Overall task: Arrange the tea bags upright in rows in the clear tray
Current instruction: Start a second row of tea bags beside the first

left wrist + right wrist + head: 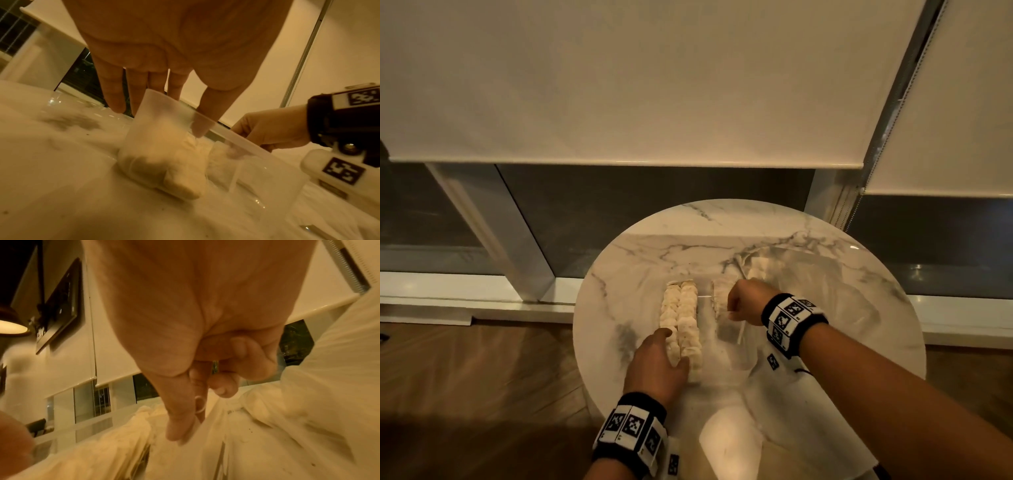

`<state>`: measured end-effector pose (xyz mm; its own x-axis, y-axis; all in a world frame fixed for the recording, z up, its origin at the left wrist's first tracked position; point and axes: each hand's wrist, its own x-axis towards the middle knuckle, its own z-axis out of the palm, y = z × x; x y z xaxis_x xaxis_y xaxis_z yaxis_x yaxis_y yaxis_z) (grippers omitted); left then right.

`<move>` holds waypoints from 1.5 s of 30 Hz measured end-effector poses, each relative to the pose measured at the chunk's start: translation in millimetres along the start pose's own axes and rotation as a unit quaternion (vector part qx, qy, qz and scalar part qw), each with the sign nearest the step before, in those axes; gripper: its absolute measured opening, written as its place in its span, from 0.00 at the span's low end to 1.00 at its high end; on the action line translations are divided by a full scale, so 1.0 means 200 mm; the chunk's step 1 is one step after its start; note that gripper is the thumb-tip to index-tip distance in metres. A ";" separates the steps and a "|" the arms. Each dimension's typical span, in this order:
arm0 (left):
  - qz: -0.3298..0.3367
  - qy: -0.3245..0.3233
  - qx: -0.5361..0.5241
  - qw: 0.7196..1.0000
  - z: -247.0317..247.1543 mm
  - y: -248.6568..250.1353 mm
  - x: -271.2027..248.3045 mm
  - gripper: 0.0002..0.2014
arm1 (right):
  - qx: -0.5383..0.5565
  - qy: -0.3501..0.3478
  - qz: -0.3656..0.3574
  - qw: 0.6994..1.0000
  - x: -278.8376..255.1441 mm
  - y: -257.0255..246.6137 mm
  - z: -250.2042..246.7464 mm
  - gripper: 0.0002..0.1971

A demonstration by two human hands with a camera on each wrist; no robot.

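- Clear tray at frame centre on round marble table; two full rows of upright tea bags on its left side, a shorter row on its right.
- Left hand: fingers straight, thumb inside the near tray wall, pressing the rows' near end.
- Right hand: curled, thumb and forefinger pinching a tea bag; the pinch shows only in the right wrist view.
- Left wrist view alone shows bags bulging against the tray wall.

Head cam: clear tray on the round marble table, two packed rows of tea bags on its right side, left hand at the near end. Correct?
Not quite. The two packed rows of tea bags stand on the left side of the clear tray, not the right; the head view shows it. The rest holds: the tray is on the round marble table, and the left hand is at the rows' near end.
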<state>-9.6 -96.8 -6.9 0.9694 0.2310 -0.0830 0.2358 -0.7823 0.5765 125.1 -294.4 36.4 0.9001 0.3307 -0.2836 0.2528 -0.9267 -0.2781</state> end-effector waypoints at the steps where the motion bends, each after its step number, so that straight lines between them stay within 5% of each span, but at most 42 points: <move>1: 0.000 -0.002 -0.002 1.000 0.00 0.00 0.00 0.30 | -0.012 -0.003 0.003 1.000 0.02 -0.01 -0.01 0.07; 19: 0.004 -0.003 -0.033 0.999 0.02 -0.03 0.02 0.30 | -0.048 0.019 0.016 0.999 0.23 0.04 0.00 0.12; 23: 0.004 -0.004 -0.040 0.999 0.02 -0.04 0.03 0.31 | -0.008 0.060 0.006 0.998 0.17 0.01 -0.03 0.15; 33: 0.010 0.004 -0.026 1.000 0.03 -0.04 0.03 0.31 | -0.078 0.017 0.037 0.996 -0.19 -0.05 0.10 0.11; 45: 0.012 0.008 -0.029 0.999 0.01 -0.02 0.02 0.30 | -0.114 0.007 0.026 0.993 -0.16 -0.04 0.23 0.18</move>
<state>-7.4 -94.7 -11.4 0.9735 0.2222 -0.0547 0.2070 -0.7528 0.6249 78.1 -290.4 5.7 0.9186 0.2803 -0.2787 0.2780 -0.9594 -0.0485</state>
